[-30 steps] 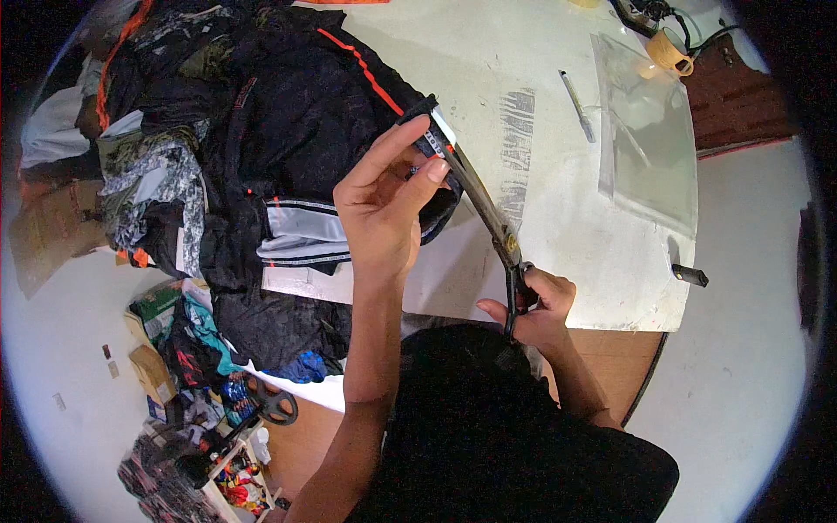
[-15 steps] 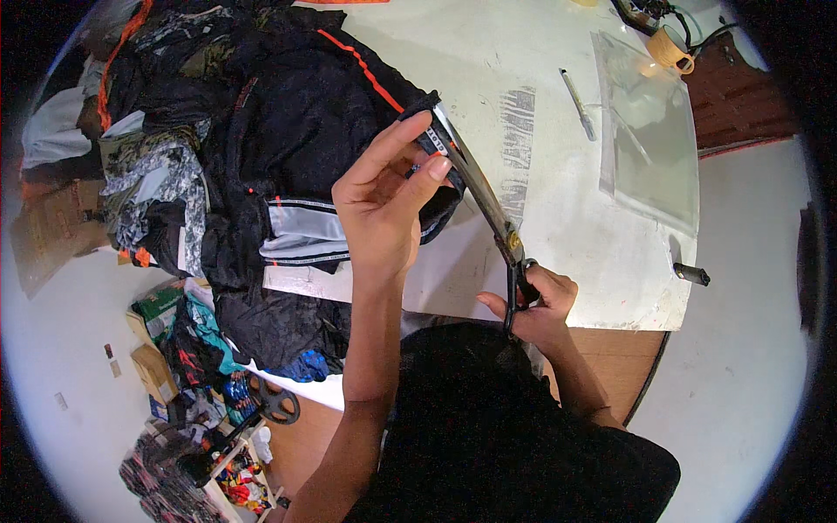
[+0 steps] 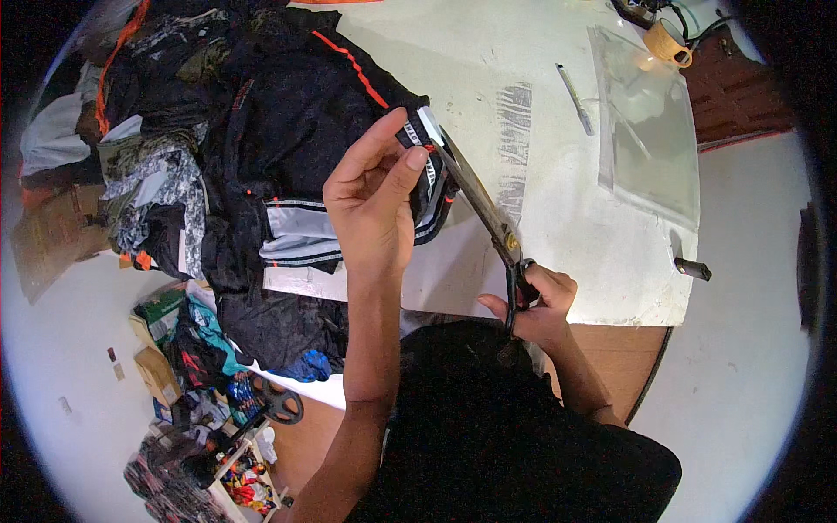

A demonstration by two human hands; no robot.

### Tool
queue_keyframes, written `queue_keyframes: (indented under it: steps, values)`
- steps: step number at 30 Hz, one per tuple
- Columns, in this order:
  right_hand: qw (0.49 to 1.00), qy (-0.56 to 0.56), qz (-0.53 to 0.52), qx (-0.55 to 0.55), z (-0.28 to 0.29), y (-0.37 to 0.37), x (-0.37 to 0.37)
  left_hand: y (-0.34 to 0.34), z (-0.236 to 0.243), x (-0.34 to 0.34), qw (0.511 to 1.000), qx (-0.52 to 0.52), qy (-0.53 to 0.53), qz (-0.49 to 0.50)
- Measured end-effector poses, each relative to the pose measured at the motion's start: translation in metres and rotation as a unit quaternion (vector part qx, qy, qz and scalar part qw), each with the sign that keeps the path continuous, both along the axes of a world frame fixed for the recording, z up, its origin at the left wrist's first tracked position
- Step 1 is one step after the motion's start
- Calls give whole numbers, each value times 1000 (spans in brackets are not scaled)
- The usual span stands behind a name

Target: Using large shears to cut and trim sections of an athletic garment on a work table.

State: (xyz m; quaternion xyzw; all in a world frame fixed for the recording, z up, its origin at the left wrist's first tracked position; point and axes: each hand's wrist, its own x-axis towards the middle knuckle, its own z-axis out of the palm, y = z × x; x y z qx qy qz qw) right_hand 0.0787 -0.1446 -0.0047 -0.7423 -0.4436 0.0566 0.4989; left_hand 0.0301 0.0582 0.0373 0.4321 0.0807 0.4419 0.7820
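The black garment (image 3: 296, 113) lies left on the surface (image 3: 602, 261), its banded edge pinched by the left hand (image 3: 373, 196); the right hand (image 3: 547, 309) grips scissors (image 3: 488, 209), tips apparently at the cloth, open room between them and the pen (image 3: 575, 99).

on the table (image 3: 602, 261), the garment (image 3: 296, 113) lies left of the pen (image 3: 575, 98), the plastic sheet (image 3: 658, 148) right of it.
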Motion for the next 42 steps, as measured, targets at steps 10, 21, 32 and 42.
queue_keyframes:
  steps: [10,21,32,42]
  values:
    - [1000,-15,-17,12,-4,2,-1,-10,13,6,998,-35,43,15]
    - [999,-33,-28,14,-3,6,0,-13,12,8,998,-22,47,31]
    - [999,-25,-48,3,0,8,0,-14,12,8,996,26,60,56]
    - [999,-31,-37,-14,3,4,1,-15,17,7,995,35,70,59]
